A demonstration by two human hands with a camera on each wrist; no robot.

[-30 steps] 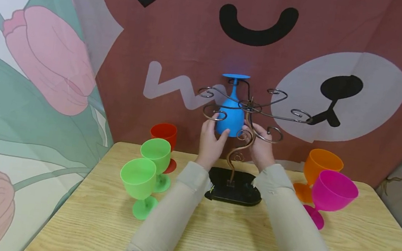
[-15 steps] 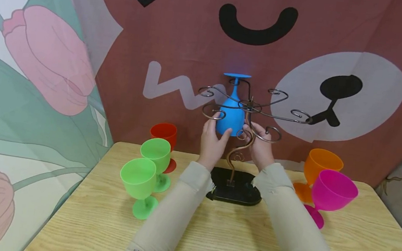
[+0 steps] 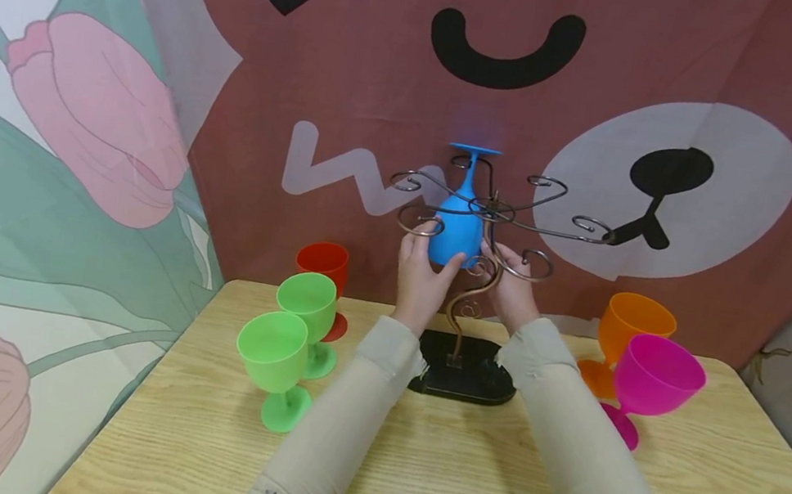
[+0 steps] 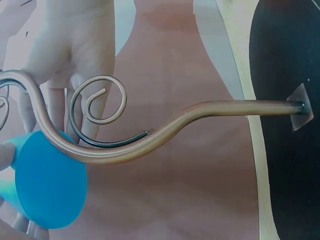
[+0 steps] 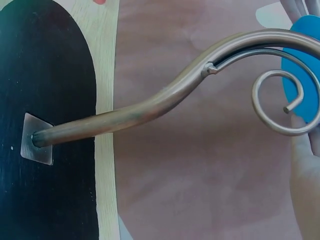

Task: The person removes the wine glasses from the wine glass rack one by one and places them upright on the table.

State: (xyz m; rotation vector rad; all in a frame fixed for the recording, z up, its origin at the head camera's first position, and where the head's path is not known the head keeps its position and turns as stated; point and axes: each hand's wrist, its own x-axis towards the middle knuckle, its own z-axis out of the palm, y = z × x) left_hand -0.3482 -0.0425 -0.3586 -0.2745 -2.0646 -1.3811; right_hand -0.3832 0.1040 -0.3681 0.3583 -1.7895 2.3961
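An upside-down blue goblet (image 3: 453, 233) is held up by my left hand (image 3: 425, 279), thumb in front and fingers along its left side. My right hand (image 3: 514, 282) comes from the other side, its fingers reaching to the bowl's right side, partly hidden behind the post. In the left wrist view the right hand's fingers (image 4: 95, 112) look fairly straight. The goblet's foot is above the wire arms of the goblet rack (image 3: 493, 209), and its stem stands close to a rear curled hook (image 3: 460, 161).
The rack's black base (image 3: 465, 379) stands on the wooden table (image 3: 428, 465). At left are two green goblets (image 3: 272, 351) and a red goblet (image 3: 323, 263); at right an orange goblet (image 3: 635, 322) and a magenta goblet (image 3: 658, 378). A printed cloth hangs behind.
The blue goblet has shifted slightly to the right along the rack, and my left hand has moved right with it. My right hand has barely moved.
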